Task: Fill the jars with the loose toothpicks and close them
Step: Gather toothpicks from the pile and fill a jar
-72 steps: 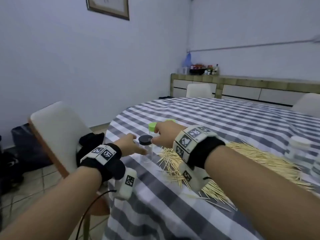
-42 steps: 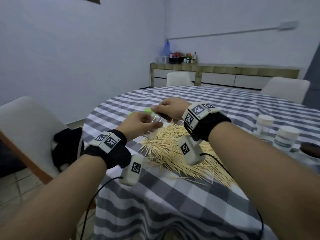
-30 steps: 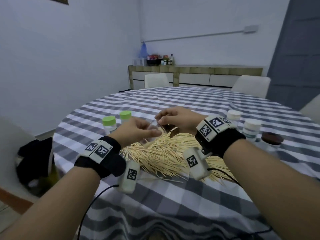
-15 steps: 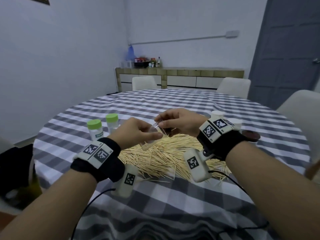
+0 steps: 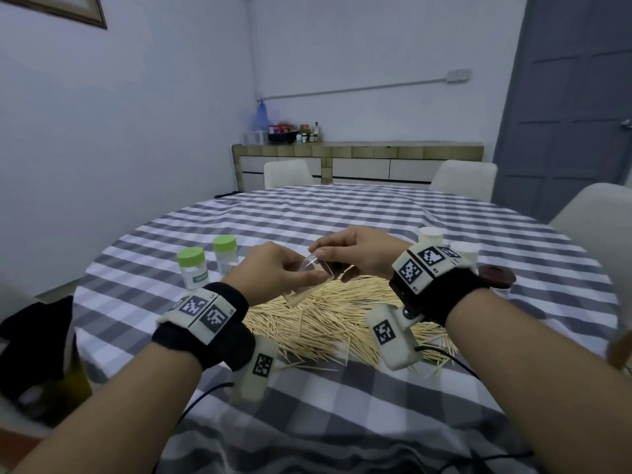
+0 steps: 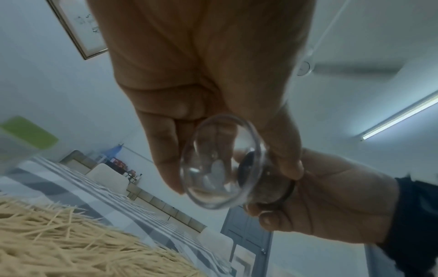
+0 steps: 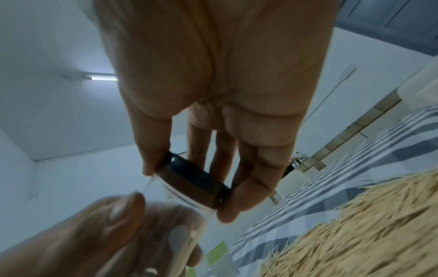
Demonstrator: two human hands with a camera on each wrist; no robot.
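One clear jar (image 6: 219, 165), empty, is being held tilted above the toothpick pile (image 5: 342, 313) by the left hand (image 5: 270, 271); the right hand (image 5: 362, 251) is pinching its dark lid (image 7: 196, 184) at the mouth. Step judged: uncapping. Next: setting the lid aside, then loading toothpicks.

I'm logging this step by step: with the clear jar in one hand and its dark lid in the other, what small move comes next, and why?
Probably draw the dark lid, pinched by the right hand, clear of the clear jar that the left hand holds. The jar looks empty, and the toothpicks lie loose below.
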